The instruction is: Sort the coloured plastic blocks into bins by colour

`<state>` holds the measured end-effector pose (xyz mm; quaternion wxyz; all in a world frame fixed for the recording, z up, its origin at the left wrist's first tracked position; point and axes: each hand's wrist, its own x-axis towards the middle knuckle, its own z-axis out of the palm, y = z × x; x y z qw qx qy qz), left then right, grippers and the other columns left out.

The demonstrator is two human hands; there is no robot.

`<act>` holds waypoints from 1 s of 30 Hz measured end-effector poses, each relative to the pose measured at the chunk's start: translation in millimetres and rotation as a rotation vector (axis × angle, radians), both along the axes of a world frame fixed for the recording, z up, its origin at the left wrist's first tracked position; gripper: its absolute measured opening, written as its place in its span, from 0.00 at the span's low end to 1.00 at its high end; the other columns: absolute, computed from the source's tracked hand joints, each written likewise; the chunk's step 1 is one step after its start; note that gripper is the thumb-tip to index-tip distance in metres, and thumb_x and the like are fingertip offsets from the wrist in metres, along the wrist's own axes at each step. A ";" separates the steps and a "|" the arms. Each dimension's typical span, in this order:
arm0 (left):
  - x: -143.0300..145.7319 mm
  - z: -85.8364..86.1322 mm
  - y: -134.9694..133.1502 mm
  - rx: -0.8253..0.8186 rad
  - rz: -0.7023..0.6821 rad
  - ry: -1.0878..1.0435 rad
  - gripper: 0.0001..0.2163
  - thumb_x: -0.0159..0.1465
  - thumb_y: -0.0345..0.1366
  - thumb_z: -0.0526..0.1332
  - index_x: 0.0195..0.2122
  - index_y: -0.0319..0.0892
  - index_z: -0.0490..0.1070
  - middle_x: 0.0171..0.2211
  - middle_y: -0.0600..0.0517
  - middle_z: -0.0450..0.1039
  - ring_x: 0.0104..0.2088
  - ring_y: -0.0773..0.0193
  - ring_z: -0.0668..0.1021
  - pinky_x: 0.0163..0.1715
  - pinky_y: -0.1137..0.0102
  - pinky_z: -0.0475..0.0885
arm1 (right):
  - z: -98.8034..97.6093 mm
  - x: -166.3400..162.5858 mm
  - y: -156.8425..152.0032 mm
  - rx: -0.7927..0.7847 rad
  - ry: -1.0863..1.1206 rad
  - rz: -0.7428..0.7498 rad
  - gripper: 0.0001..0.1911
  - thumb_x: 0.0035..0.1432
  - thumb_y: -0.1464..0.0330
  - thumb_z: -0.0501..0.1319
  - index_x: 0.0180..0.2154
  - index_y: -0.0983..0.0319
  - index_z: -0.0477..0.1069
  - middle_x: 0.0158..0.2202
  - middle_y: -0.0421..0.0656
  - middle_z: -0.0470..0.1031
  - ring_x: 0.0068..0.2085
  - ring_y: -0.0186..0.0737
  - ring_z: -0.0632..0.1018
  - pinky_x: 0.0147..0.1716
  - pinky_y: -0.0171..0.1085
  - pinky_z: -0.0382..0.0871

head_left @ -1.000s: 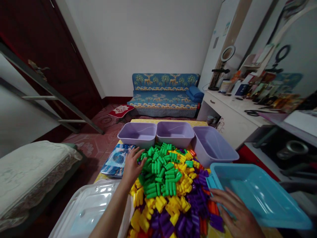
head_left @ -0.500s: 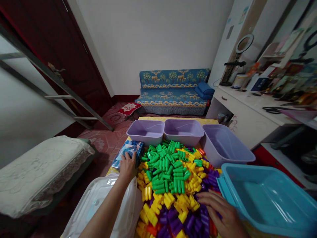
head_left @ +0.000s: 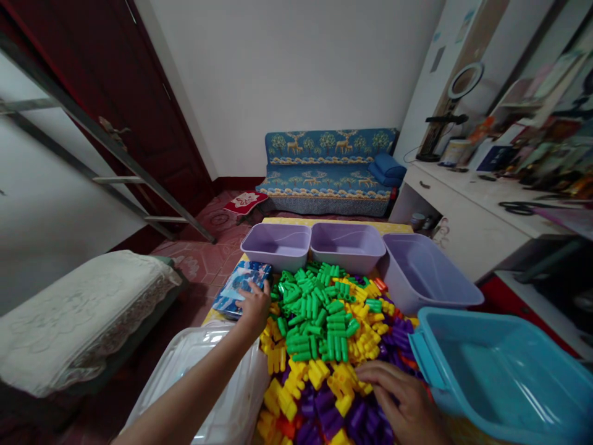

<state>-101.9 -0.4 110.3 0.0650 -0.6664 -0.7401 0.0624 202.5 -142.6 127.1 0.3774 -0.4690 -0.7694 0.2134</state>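
A big heap of plastic blocks [head_left: 324, 334] in green, yellow, purple and orange covers the table. My left hand [head_left: 254, 306] reaches forward to the heap's left edge, fingers resting beside a blue patterned box [head_left: 241, 293]. My right hand [head_left: 403, 402] lies palm down on yellow and purple blocks at the near right, fingers curled over them. Whether either hand grips a block is hidden.
Two small lilac bins [head_left: 277, 243] [head_left: 347, 244] stand behind the heap; a larger lilac bin [head_left: 428, 272] at the right. A light-blue tub [head_left: 500, 371] sits near right, a clear plastic lid [head_left: 204, 383] near left. A sofa, a white desk and a bed surround the table.
My left hand slid left from the green blocks to the blue box. My right hand moved left from the blue tub's edge onto the yellow and purple blocks. The camera shifted.
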 end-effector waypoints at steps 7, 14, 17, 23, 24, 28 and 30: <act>-4.6 16.6 -1.2 -0.025 -0.025 -0.019 0.28 0.58 0.28 0.61 0.62 0.42 0.64 0.64 0.24 0.54 0.54 0.24 0.71 0.37 0.38 0.73 | 9.0 -16.7 5.9 0.012 0.065 0.057 0.15 0.57 0.76 0.53 0.36 0.57 0.77 0.36 0.43 0.82 0.39 0.37 0.82 0.41 0.32 0.77; -58.4 54.6 10.7 0.057 -0.100 -0.191 0.35 0.55 0.23 0.55 0.66 0.38 0.54 0.51 0.32 0.73 0.41 0.45 0.81 0.41 0.57 0.75 | 20.6 -46.3 20.9 -0.159 0.108 0.175 0.18 0.56 0.78 0.51 0.36 0.58 0.77 0.37 0.44 0.81 0.41 0.38 0.81 0.41 0.35 0.75; -97.7 64.2 11.3 0.260 -0.047 -0.328 0.32 0.57 0.28 0.56 0.64 0.41 0.55 0.46 0.40 0.78 0.41 0.48 0.81 0.43 0.60 0.74 | 25.6 -67.1 36.6 -0.187 0.106 0.259 0.19 0.55 0.80 0.50 0.36 0.58 0.77 0.37 0.42 0.80 0.41 0.37 0.80 0.42 0.35 0.73; -150.3 42.5 -3.3 0.610 0.140 -0.828 0.24 0.55 0.30 0.61 0.54 0.44 0.68 0.48 0.47 0.77 0.46 0.53 0.78 0.49 0.64 0.71 | 33.6 -122.7 77.1 -0.282 0.027 0.317 0.18 0.53 0.80 0.54 0.37 0.59 0.78 0.39 0.42 0.80 0.43 0.38 0.79 0.47 0.35 0.69; -153.3 34.2 -5.1 0.626 0.265 -1.007 0.22 0.53 0.30 0.63 0.51 0.43 0.70 0.44 0.48 0.78 0.44 0.54 0.78 0.46 0.66 0.72 | 33.9 -133.6 83.8 -0.297 0.008 0.320 0.18 0.52 0.81 0.54 0.38 0.60 0.78 0.40 0.43 0.80 0.44 0.39 0.79 0.48 0.36 0.69; -157.6 -0.8 -6.5 0.558 0.697 -1.647 0.09 0.51 0.29 0.66 0.34 0.38 0.71 0.27 0.52 0.74 0.28 0.64 0.77 0.30 0.72 0.72 | 28.0 -176.1 111.0 -0.358 -0.039 0.314 0.18 0.50 0.81 0.56 0.40 0.61 0.77 0.43 0.44 0.80 0.46 0.40 0.78 0.49 0.37 0.68; -159.2 -13.4 -5.9 0.520 0.755 -1.787 0.08 0.53 0.28 0.65 0.33 0.39 0.68 0.24 0.53 0.72 0.22 0.66 0.75 0.25 0.72 0.71 | 21.0 -194.0 125.2 -0.381 -0.057 0.276 0.18 0.49 0.80 0.57 0.40 0.61 0.77 0.43 0.44 0.80 0.46 0.40 0.78 0.48 0.36 0.69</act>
